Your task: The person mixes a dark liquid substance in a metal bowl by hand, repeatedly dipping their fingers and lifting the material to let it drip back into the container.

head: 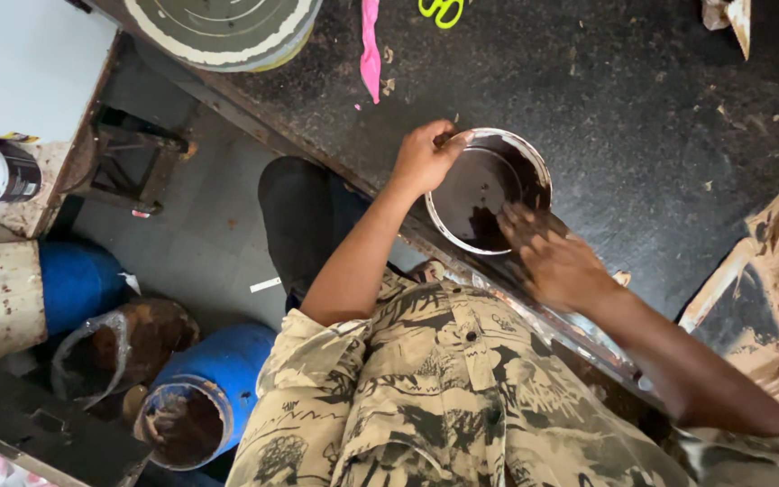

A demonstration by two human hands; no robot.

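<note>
Left hand (426, 158) fingers clamped on bucket (489, 189) rim — right hand (552, 261) fingers loosely spread, empty, inside.

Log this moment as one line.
left hand: gripping bowl rim | right hand: fingers inside bowl | bowl: on black table

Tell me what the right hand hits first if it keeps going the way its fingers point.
The right hand has its fingers reaching over the rim into the round container. Straight on, it would likely meet the dark brown material inside first, though depth is hard to judge.
</note>
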